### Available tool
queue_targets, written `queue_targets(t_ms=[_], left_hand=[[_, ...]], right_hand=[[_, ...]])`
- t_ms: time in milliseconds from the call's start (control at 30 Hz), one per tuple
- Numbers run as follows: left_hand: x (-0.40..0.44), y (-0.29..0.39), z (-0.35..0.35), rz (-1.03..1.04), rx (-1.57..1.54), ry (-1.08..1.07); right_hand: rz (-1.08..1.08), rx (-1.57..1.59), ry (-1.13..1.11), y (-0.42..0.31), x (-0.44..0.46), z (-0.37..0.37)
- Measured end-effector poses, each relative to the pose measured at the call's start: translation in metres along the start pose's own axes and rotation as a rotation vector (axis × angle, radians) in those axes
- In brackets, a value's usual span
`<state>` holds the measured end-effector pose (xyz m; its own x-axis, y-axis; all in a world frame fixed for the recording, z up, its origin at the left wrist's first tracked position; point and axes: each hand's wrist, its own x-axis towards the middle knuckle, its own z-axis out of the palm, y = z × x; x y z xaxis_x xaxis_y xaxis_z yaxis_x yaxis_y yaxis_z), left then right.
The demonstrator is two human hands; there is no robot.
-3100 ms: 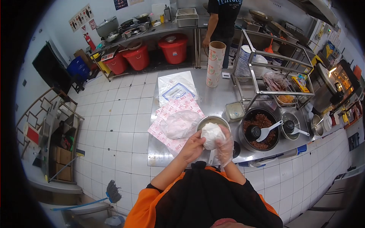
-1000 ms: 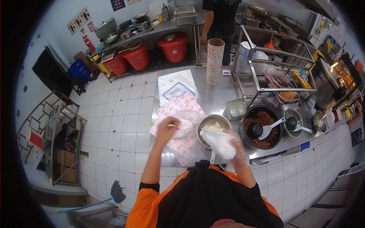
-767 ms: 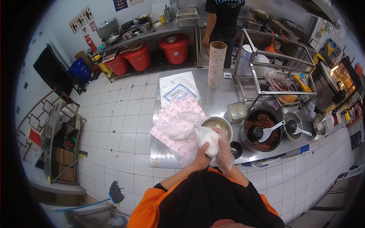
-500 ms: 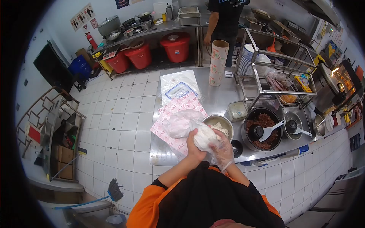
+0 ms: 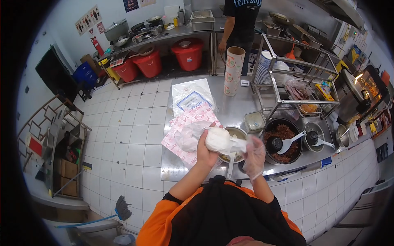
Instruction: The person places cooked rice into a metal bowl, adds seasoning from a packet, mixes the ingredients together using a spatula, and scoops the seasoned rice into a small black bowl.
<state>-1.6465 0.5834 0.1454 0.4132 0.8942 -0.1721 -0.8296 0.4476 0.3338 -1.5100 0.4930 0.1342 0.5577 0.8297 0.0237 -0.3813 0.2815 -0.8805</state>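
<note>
My bare left hand is wrapped round a bulging white plastic bag; its rounded contents look white, but I cannot tell what they are. The bag's gathered neck stretches right to my right hand, which wears a clear plastic glove and pinches it, slightly smeared by motion. Beneath, partly hidden, stands a metal bowl with pale food, and a white spoon sticks out toward me. Left of my left hand, another whitish plastic bag lies on pink-printed paper.
To the right are a pot of reddish-brown food with a white ladle, a metal basin and a lidded square container. A tall printed film roll and a metal rack stand behind. A person stands beyond the table.
The bag has turned, its neck now drawn out to the right. My right hand has moved right, off the bag's rounded part. The spoon in the bowl has come into view.
</note>
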Motion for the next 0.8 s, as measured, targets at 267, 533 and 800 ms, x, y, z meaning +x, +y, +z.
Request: queue_targets(t_ms=[267,533,800], left_hand=[[-0.006,-0.032,0.015,0.53,0.332,-0.118],[-0.01,-0.003,-0.021,0.422,0.852,0.103],[-0.017,0.054,-0.055,0.384,0.739,0.147]], right_hand=[[0.352,0.591,-0.394,0.011,-0.017,0.056],[-0.104,0.131,-0.143,0.058,0.016,0.038],[0.308,0.621,0.134,0.015,0.036,0.032]])
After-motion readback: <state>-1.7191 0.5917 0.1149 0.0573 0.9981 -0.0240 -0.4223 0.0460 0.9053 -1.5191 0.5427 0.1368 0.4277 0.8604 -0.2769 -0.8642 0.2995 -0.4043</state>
